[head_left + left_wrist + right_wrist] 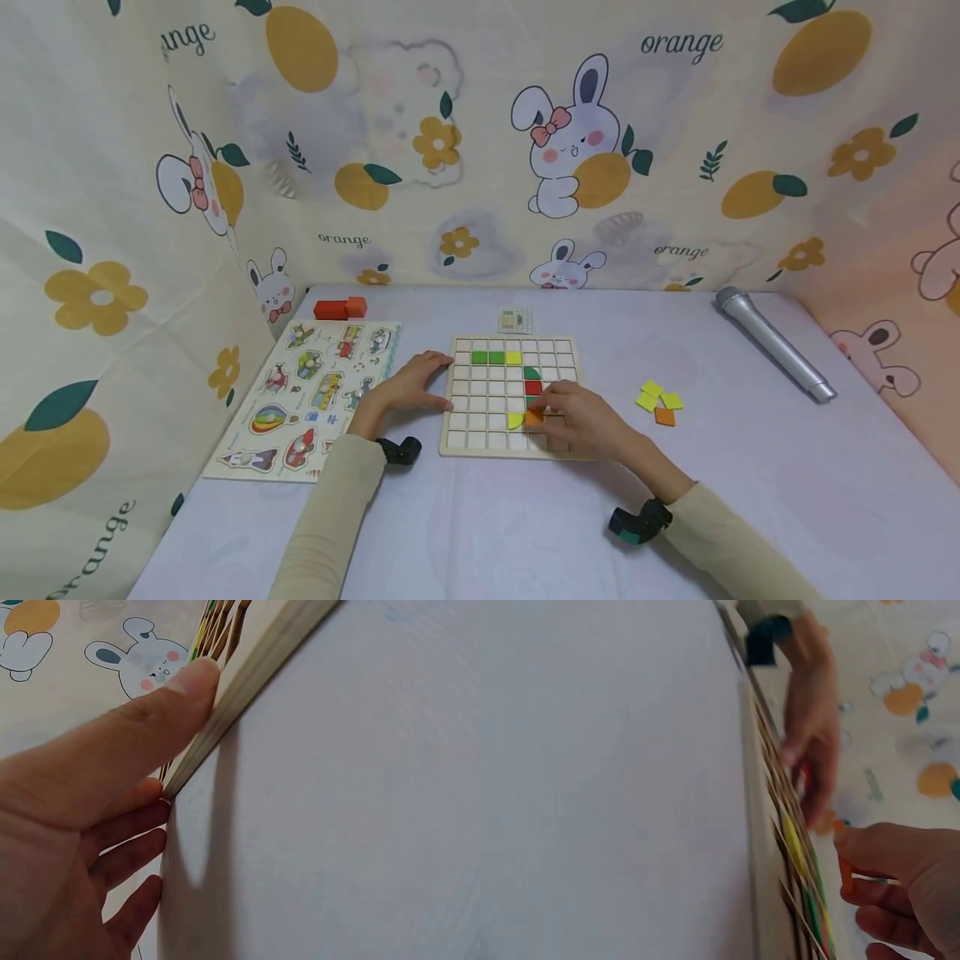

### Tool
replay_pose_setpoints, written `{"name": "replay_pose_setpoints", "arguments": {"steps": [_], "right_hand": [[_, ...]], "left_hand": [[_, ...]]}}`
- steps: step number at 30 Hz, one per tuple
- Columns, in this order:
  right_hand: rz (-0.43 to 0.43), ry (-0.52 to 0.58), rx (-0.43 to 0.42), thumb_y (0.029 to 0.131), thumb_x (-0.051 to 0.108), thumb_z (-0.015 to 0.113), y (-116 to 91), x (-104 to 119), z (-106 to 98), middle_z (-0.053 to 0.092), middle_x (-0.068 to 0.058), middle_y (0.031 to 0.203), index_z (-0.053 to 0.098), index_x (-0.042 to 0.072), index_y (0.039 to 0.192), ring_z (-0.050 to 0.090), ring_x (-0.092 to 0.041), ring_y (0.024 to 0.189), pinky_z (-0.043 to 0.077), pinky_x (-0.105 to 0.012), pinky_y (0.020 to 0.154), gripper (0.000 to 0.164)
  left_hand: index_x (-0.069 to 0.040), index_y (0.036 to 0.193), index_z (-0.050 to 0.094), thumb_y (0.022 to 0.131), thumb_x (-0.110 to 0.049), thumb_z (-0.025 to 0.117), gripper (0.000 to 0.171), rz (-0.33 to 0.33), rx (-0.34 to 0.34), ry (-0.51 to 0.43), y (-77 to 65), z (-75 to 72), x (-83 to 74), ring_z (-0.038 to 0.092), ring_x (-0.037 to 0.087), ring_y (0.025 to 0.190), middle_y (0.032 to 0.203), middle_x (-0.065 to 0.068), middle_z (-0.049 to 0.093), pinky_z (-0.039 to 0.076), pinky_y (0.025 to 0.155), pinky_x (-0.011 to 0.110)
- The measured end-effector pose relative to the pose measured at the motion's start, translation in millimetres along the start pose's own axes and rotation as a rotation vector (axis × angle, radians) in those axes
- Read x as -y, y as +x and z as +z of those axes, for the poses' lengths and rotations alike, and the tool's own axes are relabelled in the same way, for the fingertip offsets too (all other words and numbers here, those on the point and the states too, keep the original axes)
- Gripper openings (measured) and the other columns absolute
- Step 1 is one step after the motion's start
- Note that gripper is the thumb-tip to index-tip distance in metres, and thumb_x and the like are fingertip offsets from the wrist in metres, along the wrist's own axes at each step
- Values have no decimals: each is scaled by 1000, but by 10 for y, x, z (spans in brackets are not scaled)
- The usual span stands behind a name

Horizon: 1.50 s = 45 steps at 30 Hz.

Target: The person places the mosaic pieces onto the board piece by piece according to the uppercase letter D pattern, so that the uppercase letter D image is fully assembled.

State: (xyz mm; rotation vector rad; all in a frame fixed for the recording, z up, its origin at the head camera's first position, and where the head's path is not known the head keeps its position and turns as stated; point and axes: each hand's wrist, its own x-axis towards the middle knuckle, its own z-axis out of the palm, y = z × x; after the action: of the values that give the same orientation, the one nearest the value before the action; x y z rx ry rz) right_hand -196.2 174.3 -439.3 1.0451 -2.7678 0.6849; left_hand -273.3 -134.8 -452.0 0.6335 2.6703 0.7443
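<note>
A wooden grid board (497, 455) lies on the table, with green, yellow and red tiles in some of its cells. My right hand (581, 417) is over its lower right part. Its thumb and fingers pinch an orange square tile (844, 866), held above the board in the right wrist view. Beneath those fingers a green piece is partly covered, and a yellow rounded tile (515, 421) lies just left of them. My left hand (408, 385) touches the board's left edge. In the left wrist view its thumb (196, 679) rests against the wooden rim, fingers loosely extended.
Right of the board lie several yellow tiles (652, 389) and an orange tile (664, 417). A small pattern card (515, 320) sits behind the board. Leftward are a picture puzzle board (300, 400) and red blocks (331, 310). A silver microphone-like tube (776, 346) lies far right.
</note>
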Motion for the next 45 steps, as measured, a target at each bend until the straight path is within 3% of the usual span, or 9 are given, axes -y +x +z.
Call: {"name": "replay_pose_setpoints", "arguments": {"steps": [8,17,34,45], "right_hand": [[-87,79,-79,78,23,75,208,126,310,62,5,91,69,15,95,52,-11,79,46,-21,65,20],[-49,46,-92,79,26,75,320,182,410,67,9,89,73,17,85,54,-7,86,48,-24,73,11],[-50,53,-46,81,22,73,315,165,400,63,7,95,74,18,91,53,-9,93,50,-26,79,10],[-3,109,-54,81,19,73,55,-65,36,60,1,107,68,12,107,56,-16,93,53,-30,76,27]], "left_hand": [[-12,143,36,75,-37,77,84,13,2,14,1,2,9,24,27,138,148,10,32,22,114,43],[-12,143,37,74,-36,78,84,9,-7,1,-17,3,-10,24,27,138,148,9,32,22,114,43],[-11,143,37,75,-35,77,83,20,-12,4,-24,-3,-22,25,27,138,147,9,33,22,114,42],[-11,143,37,75,-36,77,83,39,-17,5,-4,20,29,26,27,138,147,10,34,21,114,43]]}}
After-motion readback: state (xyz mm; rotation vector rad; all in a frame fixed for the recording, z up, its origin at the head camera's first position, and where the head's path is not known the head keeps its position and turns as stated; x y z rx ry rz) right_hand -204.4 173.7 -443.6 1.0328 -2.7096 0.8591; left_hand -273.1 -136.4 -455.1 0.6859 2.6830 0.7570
